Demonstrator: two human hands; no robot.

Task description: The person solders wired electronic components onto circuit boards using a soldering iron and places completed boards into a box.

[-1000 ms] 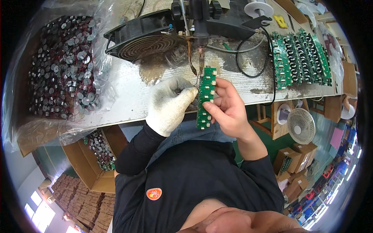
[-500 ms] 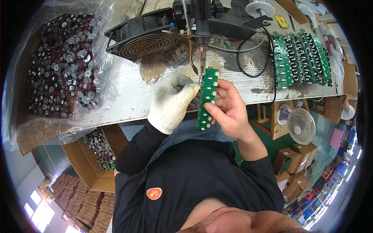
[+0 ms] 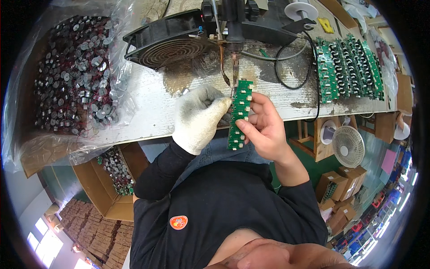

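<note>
Upright in front of me, a narrow green circuit board (image 3: pixel 240 115) with small white connectors is held along its right edge by my bare right hand (image 3: pixel 264 127), thumb on its face. My left hand (image 3: pixel 197 116), in a white glove, is closed in a pinch at the board's left edge; a thin strand shows by its fingertips, but what they hold is too small to name. A small silvery piece (image 3: pixel 185 91) shows at the glove's far side. The board's top end meets the tip of a mounted soldering iron (image 3: pixel 235 67), beside a thin copper-coloured tube (image 3: pixel 223 67).
A black fan (image 3: pixel 170 49) stands behind the left hand. Many small motors with red wires (image 3: pixel 76 76) lie in a plastic-lined box at left. Stacked green boards (image 3: pixel 349 67) stand at right, near a looped black cable (image 3: pixel 275 71). A solder spool (image 3: pixel 299 10) sits at the back.
Both hands and the board keep nearly the same place at the iron tip. The silvery piece beside the glove now shows. The whole view has shifted very slightly.
</note>
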